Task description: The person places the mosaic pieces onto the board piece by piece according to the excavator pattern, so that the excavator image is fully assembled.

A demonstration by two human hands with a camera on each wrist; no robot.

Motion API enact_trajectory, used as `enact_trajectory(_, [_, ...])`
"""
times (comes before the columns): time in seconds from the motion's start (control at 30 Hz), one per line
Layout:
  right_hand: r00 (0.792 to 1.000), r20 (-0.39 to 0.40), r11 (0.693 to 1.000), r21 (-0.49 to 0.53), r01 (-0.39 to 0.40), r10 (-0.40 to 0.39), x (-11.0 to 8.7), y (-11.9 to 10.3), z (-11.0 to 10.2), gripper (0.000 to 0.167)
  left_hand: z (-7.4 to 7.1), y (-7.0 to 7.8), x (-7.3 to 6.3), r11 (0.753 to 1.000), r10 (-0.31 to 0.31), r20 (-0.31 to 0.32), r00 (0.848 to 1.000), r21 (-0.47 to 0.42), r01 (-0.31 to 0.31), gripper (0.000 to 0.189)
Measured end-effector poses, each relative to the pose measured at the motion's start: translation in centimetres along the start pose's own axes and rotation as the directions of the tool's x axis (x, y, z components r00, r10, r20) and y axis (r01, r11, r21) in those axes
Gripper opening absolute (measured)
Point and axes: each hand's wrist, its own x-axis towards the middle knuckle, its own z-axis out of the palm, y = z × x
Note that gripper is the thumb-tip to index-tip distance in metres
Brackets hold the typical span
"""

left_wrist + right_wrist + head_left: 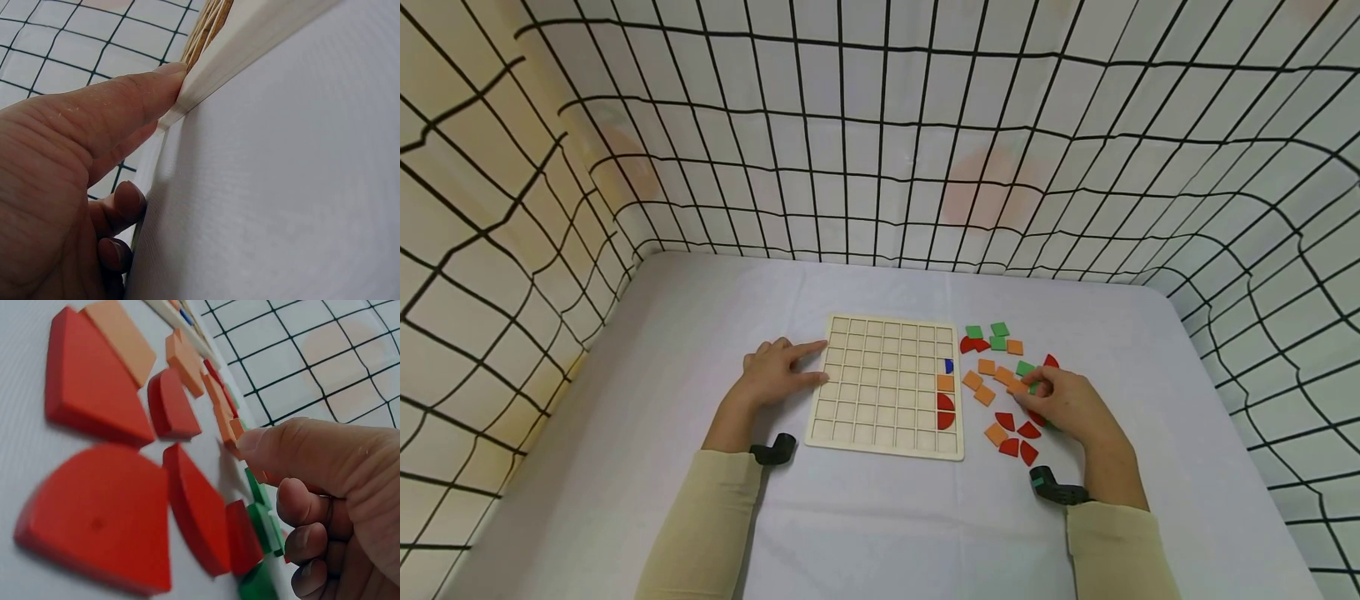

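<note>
A pale wooden grid board (874,384) lies on the white cloth. My left hand (771,372) touches its left edge with outstretched thumb and index finger; the left wrist view shows the thumb (147,97) against the board's side. In the board's right column sit a small blue piece (949,366), an orange square (945,382) and two red quarter-circle pieces (946,402). To the right of the board, my right hand (1067,404) pinches an orange square tile (237,430) between thumb and index finger, low among the loose pieces. Its other fingers are curled.
Loose orange squares (984,395), green squares (998,329) and red quarter-circles (1028,452) are scattered right of the board. Some lie partly hidden under my right hand. A black wire mesh (865,158) stands around the table's back and sides.
</note>
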Motion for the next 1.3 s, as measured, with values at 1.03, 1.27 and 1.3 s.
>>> enact_trajectory(1.03, [0.966, 0.038, 0.964, 0.091, 0.25, -0.254, -1.1, -6.6, 3.5, 0.026, 0.0, 0.0, -0.1, 1.0, 0.015, -0.003, 1.0, 0.002, -0.015, 0.066])
enact_trajectory(1.27, [0.942, 0.018, 0.943, 0.007, 0.334, -0.334, -1.1, -8.5, 5.2, 0.024, 0.0, 0.0, -0.1, 1.0, 0.016, 0.001, 1.0, 0.002, -0.016, 0.066])
enact_trajectory(1.3, [0.938, 0.018, 0.939, 0.0, 0.345, -0.345, -1.1, -8.8, 5.4, 0.022, -0.1, 0.0, -0.1, 1.0, 0.016, 0.0, 1.0, 0.003, -0.016, 0.066])
